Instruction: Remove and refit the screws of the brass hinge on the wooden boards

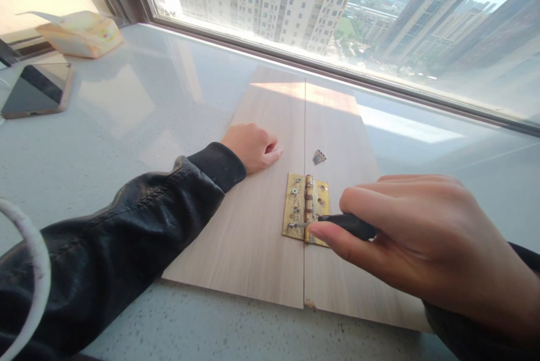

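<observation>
A brass hinge (309,209) lies open across the seam between two pale wooden boards, the left board (240,243) and the right board (343,276). Several screws stand in its left leaf; holes show in its right leaf. My right hand (413,231) is wrapped round the black handle of a screwdriver (350,226). The screwdriver's shaft points left to a screw (292,225) at the leaf's lower corner. My left hand (255,148) rests as a loose fist on the left board, above and left of the hinge. A small bunch of loose screws (319,157) lies on the right board.
The boards lie on a speckled white counter (202,327) below a window. At the far left are a phone (37,88) and a soft tissue pack (84,35). A white curved cable or tube (40,271) crosses the near left edge.
</observation>
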The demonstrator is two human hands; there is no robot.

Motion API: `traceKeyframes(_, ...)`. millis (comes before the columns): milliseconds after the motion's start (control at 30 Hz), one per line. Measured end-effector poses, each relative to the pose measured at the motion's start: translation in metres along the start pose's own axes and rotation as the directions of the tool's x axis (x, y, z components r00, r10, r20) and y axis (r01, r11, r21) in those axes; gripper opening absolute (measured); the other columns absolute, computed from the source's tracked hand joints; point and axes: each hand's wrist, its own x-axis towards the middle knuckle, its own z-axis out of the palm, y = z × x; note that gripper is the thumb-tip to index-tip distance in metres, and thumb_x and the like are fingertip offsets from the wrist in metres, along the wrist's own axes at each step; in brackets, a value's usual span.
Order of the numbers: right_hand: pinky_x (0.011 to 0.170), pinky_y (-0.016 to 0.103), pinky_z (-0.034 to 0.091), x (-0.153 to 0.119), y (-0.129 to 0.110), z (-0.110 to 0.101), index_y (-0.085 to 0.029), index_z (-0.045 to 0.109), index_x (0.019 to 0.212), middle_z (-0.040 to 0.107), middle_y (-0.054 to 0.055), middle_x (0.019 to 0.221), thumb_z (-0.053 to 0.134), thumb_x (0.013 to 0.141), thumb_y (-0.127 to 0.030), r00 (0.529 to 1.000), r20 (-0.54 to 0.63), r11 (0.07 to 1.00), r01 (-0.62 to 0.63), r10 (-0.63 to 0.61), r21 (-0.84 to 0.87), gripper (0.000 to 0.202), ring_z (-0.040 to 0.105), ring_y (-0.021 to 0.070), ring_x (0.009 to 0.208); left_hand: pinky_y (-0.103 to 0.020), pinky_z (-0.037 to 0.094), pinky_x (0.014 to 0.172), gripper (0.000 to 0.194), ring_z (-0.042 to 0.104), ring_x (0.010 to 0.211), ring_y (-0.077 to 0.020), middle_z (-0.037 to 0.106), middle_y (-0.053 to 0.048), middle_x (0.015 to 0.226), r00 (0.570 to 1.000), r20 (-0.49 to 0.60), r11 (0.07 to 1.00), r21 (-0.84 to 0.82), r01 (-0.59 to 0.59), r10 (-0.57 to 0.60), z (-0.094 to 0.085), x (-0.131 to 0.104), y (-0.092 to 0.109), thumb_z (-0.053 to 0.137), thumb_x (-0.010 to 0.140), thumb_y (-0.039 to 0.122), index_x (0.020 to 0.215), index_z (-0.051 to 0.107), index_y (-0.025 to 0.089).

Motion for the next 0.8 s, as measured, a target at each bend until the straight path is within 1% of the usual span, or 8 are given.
traceKeyframes(67,0.044,0.030,0.021,-0.002,-0.001,0.000,-0.019,0.054,0.070,0.050,-0.003,0.054,0.053,0.100,-0.041,0.999,-0.001,0.999,-0.037,0.037,0.010,0.037,0.042,0.0099,0.042,-0.032,0.025,0.056,0.034,0.051,0.060,-0.0183,0.062,-0.005,0.062,1.000,0.008,1.000,0.005,0.002,-0.002,0.000,0.000,0.000,0.052,0.086,0.045,0.065,0.064,0.021)
traceKeyframes(133,0.043,0.029,0.025,-0.004,-0.002,-0.002,-0.017,0.062,0.090,0.057,-0.003,0.061,0.052,0.100,-0.036,0.999,0.022,0.997,-0.045,0.044,0.057,0.024,0.048,0.0110,0.046,-0.033,0.026,0.057,0.035,0.055,0.063,-0.0203,0.064,-0.006,0.064,1.000,0.011,1.000,0.009,0.004,-0.004,0.000,-0.001,0.000,0.051,0.087,0.046,0.066,0.066,0.021)
traceKeyframes(267,0.050,0.024,0.041,-0.010,-0.003,-0.015,-0.023,0.059,0.121,0.069,-0.001,0.084,0.051,0.100,-0.031,0.984,0.179,0.965,-0.062,0.015,0.257,0.024,0.058,0.0101,0.060,-0.033,0.027,0.057,0.036,0.057,0.065,-0.0214,0.065,-0.006,0.065,1.000,0.016,1.000,0.014,0.006,-0.007,0.000,-0.001,0.000,0.051,0.087,0.046,0.068,0.067,0.021)
traceKeyframes(367,0.061,0.022,0.048,-0.014,0.000,-0.022,-0.028,0.055,0.129,0.073,0.000,0.104,0.048,0.101,-0.024,0.967,0.252,0.944,-0.110,0.030,0.310,0.029,0.068,0.0111,0.078,-0.033,0.026,0.057,0.036,0.054,0.063,-0.0200,0.063,-0.006,0.064,1.000,0.010,1.000,0.006,0.001,-0.001,0.000,-0.001,-0.001,0.051,0.086,0.046,0.067,0.067,0.021)
traceKeyframes(467,0.051,0.023,0.041,-0.016,0.004,-0.020,-0.024,0.061,0.118,0.071,0.000,0.085,0.047,0.103,-0.029,0.973,0.228,0.955,-0.105,0.041,0.277,0.021,0.062,0.0098,0.061,-0.032,0.025,0.056,0.035,0.046,0.058,-0.0170,0.060,-0.004,0.062,1.000,-0.001,1.000,-0.001,-0.005,0.005,0.001,-0.001,-0.002,0.051,0.086,0.046,0.066,0.065,0.020)
traceKeyframes(567,0.043,0.027,0.025,-0.014,0.004,-0.012,-0.020,0.062,0.091,0.052,-0.004,0.056,0.051,0.101,-0.041,0.988,0.145,0.978,-0.084,0.056,0.190,0.026,0.040,0.0086,0.043,-0.031,0.024,0.055,0.035,0.040,0.056,-0.0145,0.058,-0.003,0.061,1.000,-0.009,1.000,-0.005,-0.007,0.007,0.002,-0.001,-0.002,0.052,0.085,0.045,0.065,0.064,0.020)
traceKeyframes(667,0.044,0.028,0.017,-0.008,-0.001,-0.005,-0.020,0.046,0.065,0.035,-0.005,0.050,0.054,0.098,-0.040,0.997,0.067,0.991,-0.042,0.033,0.131,0.040,0.029,0.0073,0.042,-0.032,0.024,0.055,0.035,0.043,0.057,-0.0153,0.059,-0.004,0.062,1.000,-0.008,1.000,0.001,-0.008,0.008,0.001,-0.001,-0.002,0.052,0.085,0.046,0.066,0.064,0.020)
traceKeyframes(800,0.044,0.029,0.015,-0.003,-0.006,-0.004,-0.019,0.038,0.057,0.030,-0.005,0.046,0.053,0.098,-0.042,0.999,0.017,0.999,-0.031,0.031,0.036,0.050,0.025,0.0070,0.040,-0.032,0.025,0.056,0.035,0.050,0.060,-0.0176,0.063,-0.005,0.064,1.000,-0.002,1.000,0.013,0.001,-0.001,0.001,-0.001,-0.001,0.052,0.086,0.046,0.065,0.065,0.020)
